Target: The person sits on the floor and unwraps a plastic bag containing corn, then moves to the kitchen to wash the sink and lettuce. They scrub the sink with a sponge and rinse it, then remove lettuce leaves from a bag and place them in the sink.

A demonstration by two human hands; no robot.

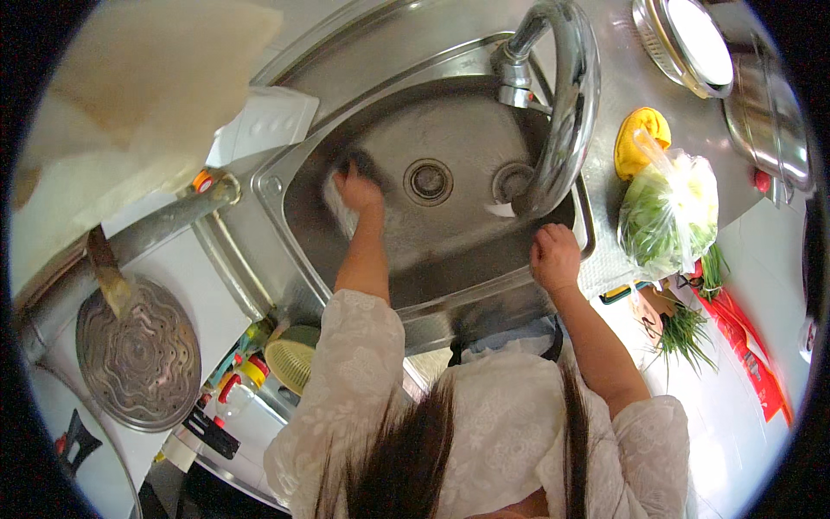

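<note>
My left hand (358, 188) reaches into the stainless steel sink (454, 259), low at its left side wall. A pale blurred patch lies beside the fingers and a dark one just beyond them; whether the hand grips something there is unclear from the blur. Over the front right rim of the sink is my right hand (556, 256), its fingers curled in and nothing visible in them. A round drain (428, 182) sits mid-basin, with a second round fitting (513, 183) to its right. The chrome faucet (570, 123) arches over the basin's right side, close beyond my right hand.
Right of the sink are a bagged green vegetable (668, 214), a yellow cloth (642, 139) and a metal pot (768, 117). Green onions (684, 334) lie lower right. Leftward are a perforated steamer plate (139, 353), a pale green colander (292, 360) and a white plastic board (266, 123).
</note>
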